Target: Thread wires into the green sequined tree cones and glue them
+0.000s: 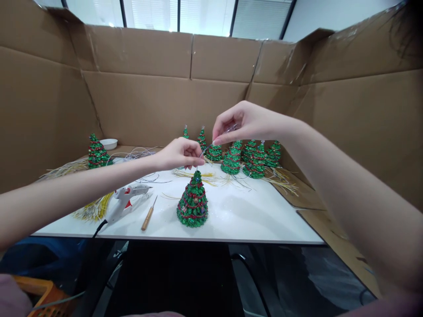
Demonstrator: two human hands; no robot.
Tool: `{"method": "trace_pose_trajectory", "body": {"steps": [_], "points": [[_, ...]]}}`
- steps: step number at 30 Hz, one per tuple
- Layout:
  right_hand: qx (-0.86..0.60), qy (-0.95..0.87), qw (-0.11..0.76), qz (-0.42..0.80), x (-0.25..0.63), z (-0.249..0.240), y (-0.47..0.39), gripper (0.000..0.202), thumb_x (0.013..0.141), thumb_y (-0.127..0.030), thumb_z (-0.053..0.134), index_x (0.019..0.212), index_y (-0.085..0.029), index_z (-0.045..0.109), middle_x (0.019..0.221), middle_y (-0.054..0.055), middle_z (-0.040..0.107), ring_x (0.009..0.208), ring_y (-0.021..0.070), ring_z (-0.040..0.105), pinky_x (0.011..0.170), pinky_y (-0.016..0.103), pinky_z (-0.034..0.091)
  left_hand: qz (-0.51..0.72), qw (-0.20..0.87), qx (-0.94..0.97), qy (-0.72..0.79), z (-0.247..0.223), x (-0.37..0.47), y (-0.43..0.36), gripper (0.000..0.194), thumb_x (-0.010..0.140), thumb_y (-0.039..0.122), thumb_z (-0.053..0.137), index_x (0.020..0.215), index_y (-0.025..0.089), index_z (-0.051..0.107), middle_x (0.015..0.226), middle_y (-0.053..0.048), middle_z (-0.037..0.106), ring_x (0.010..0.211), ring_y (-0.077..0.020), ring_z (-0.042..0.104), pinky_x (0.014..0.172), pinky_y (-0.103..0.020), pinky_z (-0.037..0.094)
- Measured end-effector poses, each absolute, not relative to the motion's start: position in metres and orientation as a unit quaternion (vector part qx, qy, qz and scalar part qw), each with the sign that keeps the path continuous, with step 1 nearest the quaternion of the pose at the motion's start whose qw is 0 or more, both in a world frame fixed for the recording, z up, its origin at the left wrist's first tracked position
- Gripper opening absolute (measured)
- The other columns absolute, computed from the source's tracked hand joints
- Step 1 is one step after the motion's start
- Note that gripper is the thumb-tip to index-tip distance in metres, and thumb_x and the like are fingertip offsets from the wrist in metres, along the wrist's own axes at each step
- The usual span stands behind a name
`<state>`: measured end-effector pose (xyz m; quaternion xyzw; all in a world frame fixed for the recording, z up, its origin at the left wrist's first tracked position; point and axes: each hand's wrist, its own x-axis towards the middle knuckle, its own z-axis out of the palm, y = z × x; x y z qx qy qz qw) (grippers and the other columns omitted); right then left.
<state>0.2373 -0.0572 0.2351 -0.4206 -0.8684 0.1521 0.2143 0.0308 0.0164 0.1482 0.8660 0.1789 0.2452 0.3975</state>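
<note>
A small green beaded Christmas tree with red garlands stands upright near the table's front edge. Just above its tip, my left hand is closed in a pinch on a thin wire that rises from the treetop. Higher and to the right, my right hand pinches the same wire farther along, so a short slanted length shows between the hands. Something clear and shiny lies within the curled fingers of my right hand, mostly hidden.
A white glue gun and a wooden-handled awl lie left of the tree. Several finished trees stand at the back right, one tree at the left by a white bowl. Wire bundles lie about; cardboard walls enclose the table.
</note>
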Motion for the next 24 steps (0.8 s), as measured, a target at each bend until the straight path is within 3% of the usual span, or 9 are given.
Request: {"method": "trace_pose_trajectory", "body": {"steps": [3, 8, 13, 19, 24], "points": [[-0.416, -0.876, 0.199, 0.14, 0.233, 0.233, -0.052, 0.025, 0.074, -0.046, 0.076, 0.073, -0.021, 0.07, 0.068, 0.001, 0.063, 0.066, 0.0135, 0.056, 0.06, 0.032, 0.044, 0.205, 0.382, 0.885, 0.17, 0.144, 0.033, 0.013, 0.02, 0.076, 0.029, 0.071, 0.071, 0.013, 0.059, 0.068, 0.0, 0.062, 0.057, -0.0069, 0.052, 0.054, -0.021, 0.043], [-0.401, -0.884, 0.204, 0.124, 0.227, 0.22, -0.042, 0.022, 0.076, -0.041, 0.074, 0.074, -0.02, 0.069, 0.069, 0.0, 0.061, 0.064, 0.0119, 0.051, 0.062, 0.031, 0.04, 0.244, 0.345, 0.887, 0.185, 0.15, 0.03, 0.008, 0.022, 0.076, 0.03, 0.072, 0.088, 0.011, 0.068, 0.066, 0.001, 0.059, 0.06, -0.0073, 0.051, 0.055, -0.02, 0.04], [-0.381, -0.899, 0.179, 0.117, 0.22, 0.212, -0.033, 0.019, 0.072, -0.037, 0.076, 0.073, -0.018, 0.07, 0.07, -0.001, 0.061, 0.064, 0.0107, 0.05, 0.06, 0.028, 0.038, 0.26, 0.369, 0.871, 0.196, 0.146, 0.028, 0.012, 0.018, 0.074, 0.028, 0.072, 0.079, 0.011, 0.067, 0.066, 0.0, 0.062, 0.06, -0.0078, 0.053, 0.057, -0.021, 0.042], [-0.377, -0.882, 0.193, 0.209, 0.221, 0.198, -0.031, 0.02, 0.073, -0.032, 0.075, 0.084, -0.017, 0.068, 0.075, 0.001, 0.067, 0.066, 0.0118, 0.058, 0.061, 0.028, 0.045, 0.222, 0.347, 0.885, 0.215, 0.137, 0.024, 0.015, 0.025, 0.072, 0.032, 0.074, 0.084, 0.01, 0.072, 0.071, -0.003, 0.065, 0.064, -0.0105, 0.056, 0.06, -0.023, 0.045], [-0.399, -0.867, 0.207, 0.215, 0.222, 0.19, -0.031, 0.018, 0.075, -0.033, 0.073, 0.082, -0.017, 0.068, 0.069, 0.001, 0.066, 0.066, 0.0128, 0.058, 0.062, 0.028, 0.045, 0.219, 0.331, 0.895, 0.203, 0.144, 0.011, 0.017, 0.03, 0.077, 0.035, 0.071, 0.096, 0.012, 0.069, 0.071, 0.0, 0.061, 0.063, -0.0095, 0.052, 0.056, -0.021, 0.04]]}}
